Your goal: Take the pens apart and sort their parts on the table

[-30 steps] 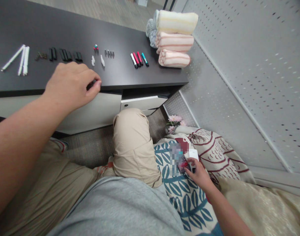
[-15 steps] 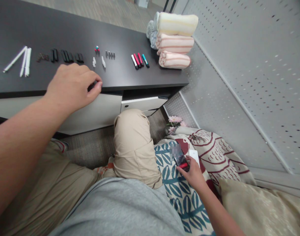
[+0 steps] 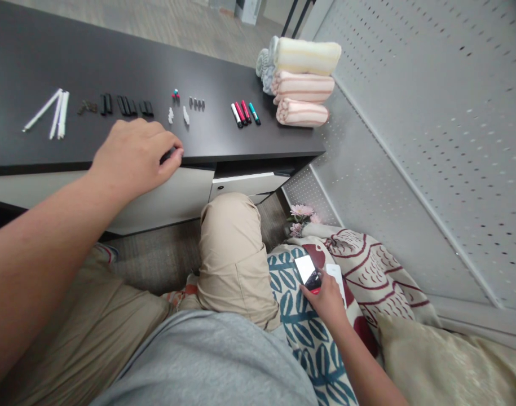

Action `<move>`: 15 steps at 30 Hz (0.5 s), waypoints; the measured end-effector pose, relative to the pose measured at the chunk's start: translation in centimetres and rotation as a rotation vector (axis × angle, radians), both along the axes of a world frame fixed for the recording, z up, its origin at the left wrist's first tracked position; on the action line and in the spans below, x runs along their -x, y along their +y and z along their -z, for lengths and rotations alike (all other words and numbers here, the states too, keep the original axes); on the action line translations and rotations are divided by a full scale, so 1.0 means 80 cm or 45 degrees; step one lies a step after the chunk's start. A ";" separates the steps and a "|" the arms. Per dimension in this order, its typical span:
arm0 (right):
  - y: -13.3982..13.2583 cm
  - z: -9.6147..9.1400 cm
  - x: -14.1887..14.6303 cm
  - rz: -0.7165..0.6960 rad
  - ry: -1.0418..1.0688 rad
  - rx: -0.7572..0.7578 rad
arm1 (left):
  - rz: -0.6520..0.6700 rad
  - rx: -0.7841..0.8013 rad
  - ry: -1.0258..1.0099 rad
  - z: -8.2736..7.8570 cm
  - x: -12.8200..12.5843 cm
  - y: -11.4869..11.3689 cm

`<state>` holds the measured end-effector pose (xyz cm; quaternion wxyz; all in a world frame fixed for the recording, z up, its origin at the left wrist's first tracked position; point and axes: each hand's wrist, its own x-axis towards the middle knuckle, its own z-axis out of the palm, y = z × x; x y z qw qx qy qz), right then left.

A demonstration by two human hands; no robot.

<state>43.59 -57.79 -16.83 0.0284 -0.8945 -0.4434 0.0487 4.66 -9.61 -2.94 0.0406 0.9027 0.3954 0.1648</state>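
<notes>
My right hand [image 3: 327, 301] grips a phone [image 3: 308, 274] above a patterned blanket [image 3: 302, 321], just beside a white card [image 3: 336, 282], while my left hand [image 3: 135, 155] curls around a small dark object [image 3: 168, 155] at the edge of the desk [image 3: 114, 56], which carries markers [image 3: 243, 114], white pens [image 3: 57, 114] and rolled towels [image 3: 302, 82].

The head-worn camera looks forward and down from above the person's grey cotton T-shirt [image 3: 207, 361], its wide frame reaching from the beige-trousered knee [image 3: 230, 259] close below to the long black laminate worktop [image 3: 114, 56] and perforated grey metal wall [image 3: 431, 141] farther off
</notes>
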 end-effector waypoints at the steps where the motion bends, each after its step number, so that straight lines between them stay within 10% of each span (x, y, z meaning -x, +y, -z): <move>1: 0.002 -0.001 0.001 0.001 -0.011 0.002 | -0.002 -0.002 -0.008 0.001 0.001 0.002; 6: 0.011 -0.004 0.009 -0.087 -0.080 -0.026 | 0.028 -0.080 -0.050 -0.004 0.006 -0.001; 10: 0.014 -0.010 0.011 -0.107 -0.044 -0.083 | 0.142 -0.035 -0.373 -0.021 -0.031 -0.074; 15: 0.013 -0.025 -0.016 0.106 0.123 -0.173 | 0.538 1.235 -0.699 0.019 -0.180 -0.250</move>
